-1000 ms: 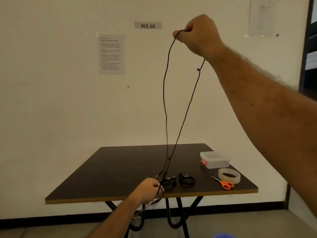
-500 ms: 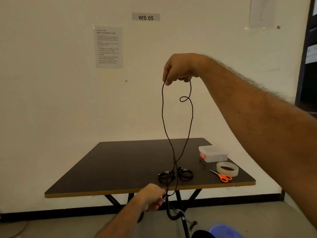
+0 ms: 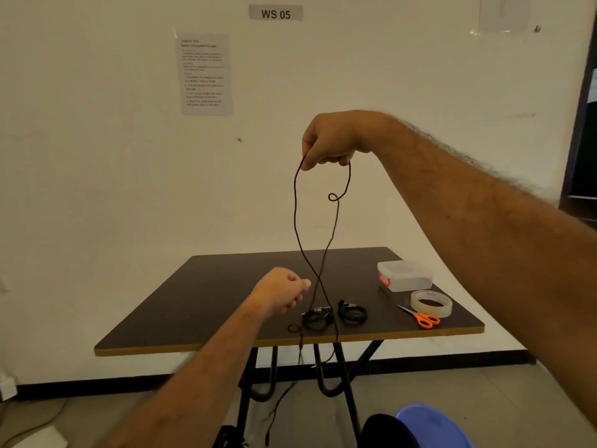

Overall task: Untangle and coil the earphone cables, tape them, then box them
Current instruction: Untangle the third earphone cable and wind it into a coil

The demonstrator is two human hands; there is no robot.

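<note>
My right hand is raised above the table, shut on a black earphone cable. The cable hangs in two strands that cross over the table. The right strand has a small kink loop, and both strands drop past the front edge toward the floor. My left hand is lower, its fingers curled and the tips right beside the crossing strands. Whether it pinches the cable is unclear. Two coiled earphone bundles lie on the dark table.
On the table's right side are a clear lidded plastic box, a roll of clear tape and orange-handled scissors. A blue stool stands on the floor at the lower right. The wall is close behind the table.
My right hand has come down from high up to a lower height, slackening the cable. My left hand has risen from below the table's front edge to the hanging strands.
</note>
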